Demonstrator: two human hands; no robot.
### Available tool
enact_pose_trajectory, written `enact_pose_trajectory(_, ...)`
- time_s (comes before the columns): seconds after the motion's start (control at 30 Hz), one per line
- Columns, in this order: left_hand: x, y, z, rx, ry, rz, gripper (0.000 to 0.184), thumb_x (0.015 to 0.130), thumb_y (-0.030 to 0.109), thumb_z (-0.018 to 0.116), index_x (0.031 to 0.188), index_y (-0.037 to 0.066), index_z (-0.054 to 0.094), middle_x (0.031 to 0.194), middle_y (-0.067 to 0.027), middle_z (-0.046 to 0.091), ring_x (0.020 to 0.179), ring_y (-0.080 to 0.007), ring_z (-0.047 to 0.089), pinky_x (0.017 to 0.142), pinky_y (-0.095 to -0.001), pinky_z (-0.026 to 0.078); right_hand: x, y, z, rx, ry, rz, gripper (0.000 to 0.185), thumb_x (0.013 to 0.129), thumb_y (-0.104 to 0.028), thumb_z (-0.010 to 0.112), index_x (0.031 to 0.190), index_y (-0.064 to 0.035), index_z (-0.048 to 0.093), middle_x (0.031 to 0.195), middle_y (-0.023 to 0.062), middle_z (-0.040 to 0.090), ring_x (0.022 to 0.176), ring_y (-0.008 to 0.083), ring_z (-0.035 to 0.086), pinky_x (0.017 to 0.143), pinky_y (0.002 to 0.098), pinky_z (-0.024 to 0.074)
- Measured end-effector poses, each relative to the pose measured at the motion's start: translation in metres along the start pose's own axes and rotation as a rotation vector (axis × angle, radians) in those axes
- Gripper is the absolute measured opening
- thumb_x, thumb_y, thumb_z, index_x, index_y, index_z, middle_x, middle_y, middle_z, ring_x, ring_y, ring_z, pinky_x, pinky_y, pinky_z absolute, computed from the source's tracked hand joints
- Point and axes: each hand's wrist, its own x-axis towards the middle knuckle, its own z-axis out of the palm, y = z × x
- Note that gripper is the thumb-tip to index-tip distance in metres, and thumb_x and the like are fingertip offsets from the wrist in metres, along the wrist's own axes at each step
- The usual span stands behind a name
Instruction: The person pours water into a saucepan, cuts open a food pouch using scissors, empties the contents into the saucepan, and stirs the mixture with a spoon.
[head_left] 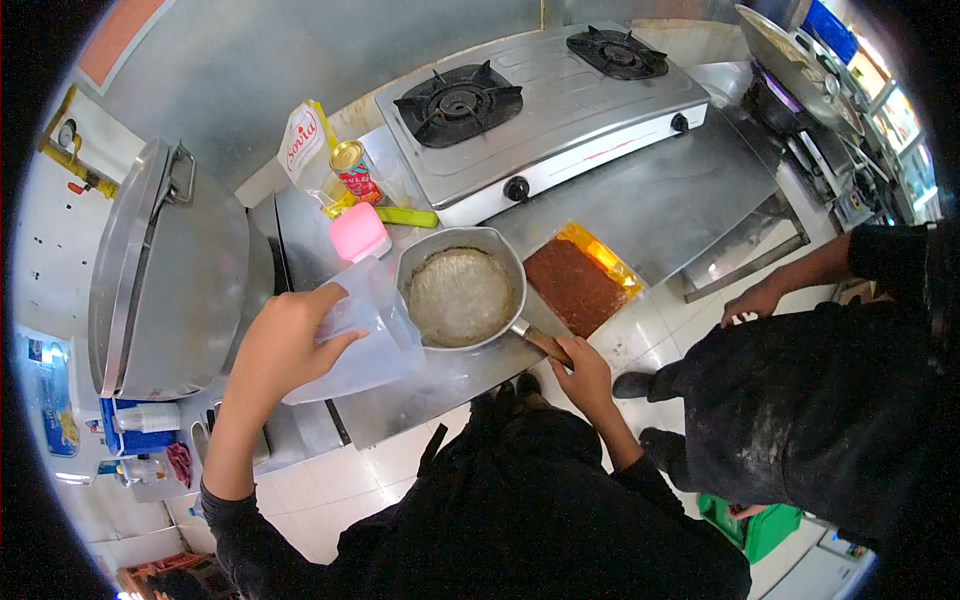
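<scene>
My left hand grips a translucent plastic container, which is tilted at the left rim of a metal saucepan. Whether liquid is running from the container I cannot tell. The pan's bottom looks wet and cloudy, with a brownish ring around it. My right hand is closed around the pan's wooden handle. Just right of the pan lies a flat clear packet of reddish-brown powder with a yellow edge. A small pink-topped container stands behind the plastic container.
Behind the pan is a two-burner gas stove. A red can, a Sovia bag and a green item stand left of it. A large metal pot fills the left. Another person stands close at right, near a green crate.
</scene>
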Motion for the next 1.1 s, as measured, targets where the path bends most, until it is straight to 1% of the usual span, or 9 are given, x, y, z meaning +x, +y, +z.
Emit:
enact_pose_trajectory(0.27,0.02,0.028,0.009,0.215,0.0,0.323,0.02,0.075,0.02,0.062,0.079,0.003,0.053,0.061,-0.0152,0.056,0.061,-0.0324,0.059,0.053,-0.0405,0.047,-0.001,0.0,0.002,0.034,0.015,-0.006,0.035,0.072,-0.013,0.065,0.105,-0.0061,0.055,0.094,0.0125,0.057,0.086,0.0311,0.057,0.071,0.0374,0.0467)
enact_pose_trajectory(0.37,0.024,0.034,0.017,0.292,-0.163,0.341,0.026,0.075,0.022,0.061,0.094,0.006,0.054,0.069,-0.0123,0.06,0.066,-0.0315,0.06,0.058,-0.0407,0.048,0.0,-0.006,-0.001,0.067,0.021,0.002,0.033,0.073,-0.013,0.065,0.103,-0.003,0.055,0.09,0.0137,0.057,0.086,0.0324,0.056,0.072,0.0363,0.0451)
enact_pose_trajectory(0.57,0.021,0.043,0.029,0.427,-0.197,0.408,0.014,0.077,0.016,0.054,0.087,0.007,0.051,0.067,-0.0083,0.057,0.062,-0.0294,0.061,0.053,-0.0392,0.049,-0.002,-0.002,0.003,0.035,-0.024,0.043,0.032,0.075,-0.015,0.063,0.104,-0.0051,0.054,0.096,0.0139,0.057,0.088,0.0325,0.056,0.074,0.0384,0.0454)
enact_pose_trajectory(0.67,0.01,0.031,0.025,0.349,-0.062,0.343,0.02,0.076,0.018,0.058,0.091,0.007,0.053,0.071,-0.0091,0.06,0.063,-0.0295,0.061,0.053,-0.0393,0.049,-0.002,-0.002,0.005,0.045,-0.011,0.029,0.032,0.076,-0.016,0.062,0.105,-0.0046,0.053,0.096,0.0146,0.057,0.089,0.0332,0.056,0.075,0.0391,0.045)
enact_pose_trajectory(0.77,-0.008,0.017,0.014,0.179,0.294,0.304,0.02,0.07,0.015,0.065,0.082,0.004,0.056,0.066,-0.0111,0.059,0.054,-0.0262,0.059,0.047,-0.0335,0.046,-0.002,-0.004,0.005,0.076,0.018,0.023,0.031,0.073,-0.013,0.064,0.101,-0.0027,0.054,0.093,0.0169,0.057,0.088,0.0352,0.056,0.075,0.0372,0.045)
enact_pose_trajectory(0.87,-0.038,-0.008,0.023,-0.08,0.507,-0.016,0.026,0.069,0.016,0.072,0.088,0.003,0.059,0.069,-0.0105,0.059,0.052,-0.018,0.055,0.049,-0.0289,0.043,-0.003,-0.001,0.008,0.057,-0.041,0.018,0.033,0.077,-0.018,0.062,0.105,-0.004,0.053,0.097,0.0152,0.057,0.09,0.0333,0.055,0.076,0.039,0.0447)
enact_pose_trajectory(0.97,-0.071,-0.034,0.051,-0.434,0.662,-0.359,0.025,0.07,0.008,0.071,0.09,0.001,0.058,0.071,-0.0054,0.057,0.058,-0.0082,0.049,0.053,-0.0232,0.039,-0.002,-0.003,0.004,0.075,-0.103,0.012,0.033,0.077,-0.019,0.063,0.104,-0.0032,0.053,0.096,0.0154,0.057,0.089,0.0331,0.056,0.076,0.0384,0.0448)
enact_pose_trajectory(1.03,-0.09,-0.046,0.078,-0.513,0.79,-0.45,0.019,0.073,0.003,0.067,0.087,-0.001,0.056,0.07,0.0001,0.053,0.067,-0.0045,0.046,0.056,-0.0196,0.036,0.004,0.007,0.001,0.123,-0.107,-0.066,0.033,0.076,-0.019,0.064,0.103,-0.0033,0.053,0.095,0.0153,0.057,0.088,0.0329,0.056,0.076,0.0382,0.0448)
enact_pose_trajectory(1.1,-0.103,-0.058,0.118,-0.527,0.95,-0.479,0.018,0.074,0.002,0.066,0.086,-0.003,0.055,0.075,-0.0007,0.055,0.068,-0.0072,0.048,0.06,-0.0213,0.04,0.013,0.021,-0.002,0.174,-0.013,-0.055,0.033,0.077,-0.02,0.064,0.104,-0.0034,0.053,0.096,0.0153,0.056,0.09,0.0328,0.055,0.076,0.038,0.0447)
